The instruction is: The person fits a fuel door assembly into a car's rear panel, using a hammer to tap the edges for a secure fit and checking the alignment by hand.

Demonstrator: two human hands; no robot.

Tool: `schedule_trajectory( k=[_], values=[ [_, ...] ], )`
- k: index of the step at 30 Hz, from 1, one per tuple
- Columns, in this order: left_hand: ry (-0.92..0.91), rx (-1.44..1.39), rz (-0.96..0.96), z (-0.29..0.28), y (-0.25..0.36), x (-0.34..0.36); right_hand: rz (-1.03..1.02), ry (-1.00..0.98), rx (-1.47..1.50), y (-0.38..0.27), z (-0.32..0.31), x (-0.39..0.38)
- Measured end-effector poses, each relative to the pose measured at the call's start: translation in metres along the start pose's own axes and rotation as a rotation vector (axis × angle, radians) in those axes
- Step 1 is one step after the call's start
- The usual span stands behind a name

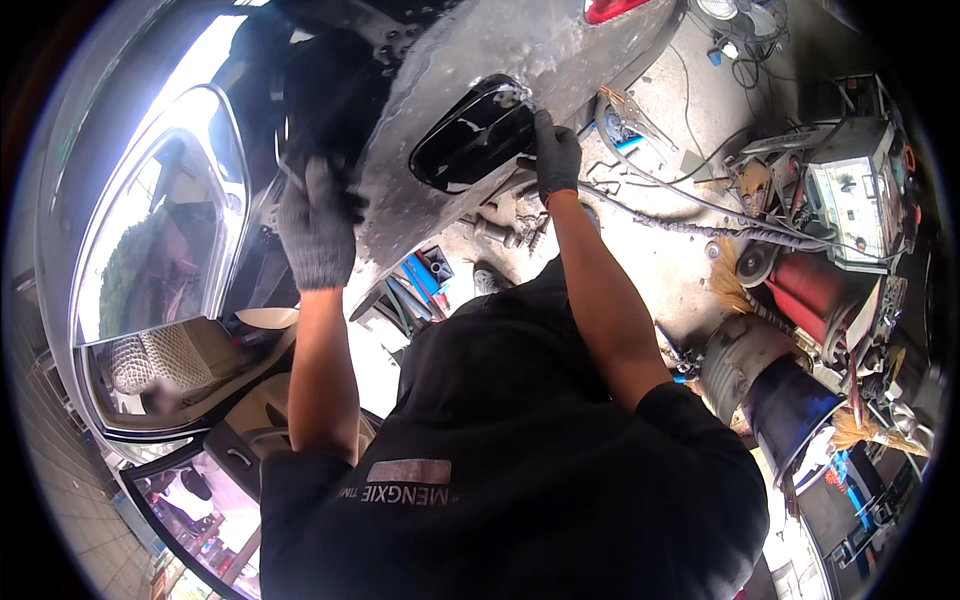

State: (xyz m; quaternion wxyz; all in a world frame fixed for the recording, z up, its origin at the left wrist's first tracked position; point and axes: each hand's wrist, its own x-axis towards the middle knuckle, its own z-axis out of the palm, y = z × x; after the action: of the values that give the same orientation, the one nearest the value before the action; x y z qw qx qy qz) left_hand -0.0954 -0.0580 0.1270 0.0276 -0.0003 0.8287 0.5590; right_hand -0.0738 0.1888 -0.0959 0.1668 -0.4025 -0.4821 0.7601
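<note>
My left hand (316,225), in a dark grey glove, rests on the car's dark, glossy body panel (335,75), beside a patchy grey, stippled area (400,220); its fingers are stretched out. My right hand (555,160), also gloved, touches the right rim of a black, rounded recess (470,135) in that grey area. Its index finger points up along the edge and its thumb is apart, with nothing visible held between them.
A side window (160,220) and open door (250,430) are at left, a red tail lamp (615,10) at top. At right are a fan (730,25), hoses (680,225), a machine (840,200), a red cylinder (805,295) and buckets (740,375). Several tools (420,280) lie below the car.
</note>
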Motion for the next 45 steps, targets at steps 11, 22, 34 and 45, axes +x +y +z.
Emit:
schedule_trajectory(
  k=[11, 22, 34, 45],
  values=[
    [0.188, -0.319, -0.588, -0.075, -0.147, -0.143, -0.057, 0.011, -0.114, 0.009, 0.012, 0.012],
    [0.171, -0.516, -0.583, -0.059, -0.176, -0.165, -0.824, 0.064, -0.914, -0.004, 0.039, -0.028],
    [0.093, -0.408, -0.562, -0.091, -0.194, -0.158, -0.666, 0.119, -0.871, 0.028, 0.047, -0.070],
    [0.004, -0.318, -0.228, -0.024, -0.184, -0.119, 0.145, -0.337, -0.111, 0.058, 0.051, -0.119]
  ],
)
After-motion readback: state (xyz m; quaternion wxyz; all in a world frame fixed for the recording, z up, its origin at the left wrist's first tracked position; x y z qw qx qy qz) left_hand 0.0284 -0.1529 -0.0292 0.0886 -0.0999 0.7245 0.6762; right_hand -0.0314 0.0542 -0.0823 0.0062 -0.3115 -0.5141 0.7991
